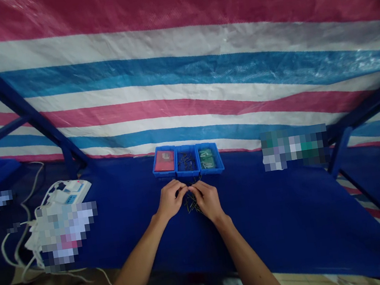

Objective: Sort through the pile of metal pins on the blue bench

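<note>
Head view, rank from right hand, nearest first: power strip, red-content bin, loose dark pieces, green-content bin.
From the right hand:
1. Loose dark pieces, just left
2. Green-content bin, ahead
3. Red-content bin, ahead-left
4. Power strip, far left

- Loose thin pieces [192,204]: small, slender and dark, some with a yellowish tint, heaped crisscross on the blue tabletop [265,217], partly hidden by the right hand [208,200]; too small to identify.
- Left bin [164,174]: blue, upright, holding something flat and reddish.
- Middle bin [188,173]: blue, upright, with scattered thin dark pieces inside.
- Right bin [212,171]: blue, upright, with green and pale contents.
</note>
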Demonstrator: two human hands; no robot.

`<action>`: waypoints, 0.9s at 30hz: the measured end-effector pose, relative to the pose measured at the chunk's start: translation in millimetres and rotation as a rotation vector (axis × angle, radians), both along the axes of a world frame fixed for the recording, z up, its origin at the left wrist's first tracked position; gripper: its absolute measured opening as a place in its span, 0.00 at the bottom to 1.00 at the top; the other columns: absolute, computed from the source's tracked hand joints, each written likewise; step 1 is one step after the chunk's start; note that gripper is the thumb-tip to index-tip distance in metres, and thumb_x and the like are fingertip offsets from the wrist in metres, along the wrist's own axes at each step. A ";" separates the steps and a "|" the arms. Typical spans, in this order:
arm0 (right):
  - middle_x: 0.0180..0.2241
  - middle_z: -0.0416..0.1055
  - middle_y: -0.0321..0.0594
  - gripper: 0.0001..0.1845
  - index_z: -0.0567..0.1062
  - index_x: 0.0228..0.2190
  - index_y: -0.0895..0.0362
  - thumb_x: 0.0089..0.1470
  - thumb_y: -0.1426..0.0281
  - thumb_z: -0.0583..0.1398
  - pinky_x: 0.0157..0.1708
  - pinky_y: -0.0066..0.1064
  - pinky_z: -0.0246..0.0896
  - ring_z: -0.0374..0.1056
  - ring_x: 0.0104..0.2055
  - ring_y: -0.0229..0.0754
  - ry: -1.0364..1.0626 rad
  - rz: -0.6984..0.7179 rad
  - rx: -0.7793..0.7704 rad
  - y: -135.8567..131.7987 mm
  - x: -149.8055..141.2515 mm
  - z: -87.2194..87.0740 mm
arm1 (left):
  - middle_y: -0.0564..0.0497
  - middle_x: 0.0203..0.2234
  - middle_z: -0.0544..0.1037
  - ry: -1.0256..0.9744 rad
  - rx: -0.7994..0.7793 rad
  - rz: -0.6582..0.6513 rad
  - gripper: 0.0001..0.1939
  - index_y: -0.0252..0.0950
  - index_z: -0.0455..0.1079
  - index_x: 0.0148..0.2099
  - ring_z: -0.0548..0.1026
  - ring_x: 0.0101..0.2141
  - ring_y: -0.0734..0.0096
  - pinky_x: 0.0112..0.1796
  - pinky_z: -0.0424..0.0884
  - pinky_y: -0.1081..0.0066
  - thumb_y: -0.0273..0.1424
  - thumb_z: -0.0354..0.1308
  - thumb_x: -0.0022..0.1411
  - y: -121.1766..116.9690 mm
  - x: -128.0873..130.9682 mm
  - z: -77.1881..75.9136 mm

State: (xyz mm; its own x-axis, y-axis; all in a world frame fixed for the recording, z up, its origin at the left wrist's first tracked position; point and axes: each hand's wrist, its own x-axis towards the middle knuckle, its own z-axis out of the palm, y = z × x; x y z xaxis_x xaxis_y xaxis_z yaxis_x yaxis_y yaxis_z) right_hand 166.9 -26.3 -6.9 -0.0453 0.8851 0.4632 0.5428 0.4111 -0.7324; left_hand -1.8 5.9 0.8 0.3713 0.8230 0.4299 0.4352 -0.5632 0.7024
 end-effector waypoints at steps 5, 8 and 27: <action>0.31 0.75 0.41 0.13 0.79 0.33 0.54 0.65 0.64 0.56 0.36 0.31 0.65 0.70 0.32 0.41 0.101 0.034 -0.008 -0.8 -1.4 4.8 | 0.51 0.25 0.71 0.005 -0.061 -0.015 0.18 0.35 0.68 0.30 0.69 0.28 0.72 0.31 0.61 0.72 0.35 0.48 0.72 0.1 -1.3 0.1; 0.30 0.76 0.41 0.14 0.81 0.34 0.53 0.65 0.62 0.57 0.35 0.32 0.67 0.71 0.30 0.41 0.118 0.069 -0.028 -1.0 -0.8 5.8 | 0.54 0.21 0.67 0.011 -0.092 -0.024 0.21 0.35 0.63 0.26 0.66 0.25 0.74 0.31 0.59 0.72 0.36 0.46 0.73 0.9 -2.3 -1.4; 0.40 0.78 0.41 0.12 0.81 0.38 0.52 0.63 0.71 0.56 0.41 0.34 0.71 0.75 0.36 0.42 0.149 0.068 -0.022 1.7 4.3 -1.1 | 0.54 0.22 0.71 -0.033 -0.203 -0.071 0.20 0.34 0.67 0.30 0.68 0.25 0.75 0.31 0.61 0.74 0.39 0.48 0.72 3.5 -1.1 -1.7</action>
